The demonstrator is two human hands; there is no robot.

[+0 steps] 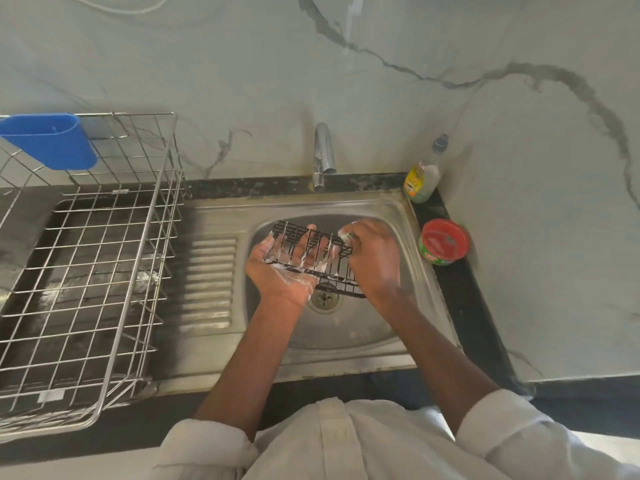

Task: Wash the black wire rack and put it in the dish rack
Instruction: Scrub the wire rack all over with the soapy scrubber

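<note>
White sleeves (207,441) lead to hands over the sink (398,216): left hand (280,268) cradles the soapy black wire rack (313,256), right hand (372,258) scrubs it; rinsing and the dish rack (86,271) at left remain.

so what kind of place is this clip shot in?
Most likely a home kitchen, at the sink. A steel sink with a tap sits in a dark counter against marble-look wall tiles, a wire dish rack stands beside it, and a dish soap bottle is in the corner.
</note>
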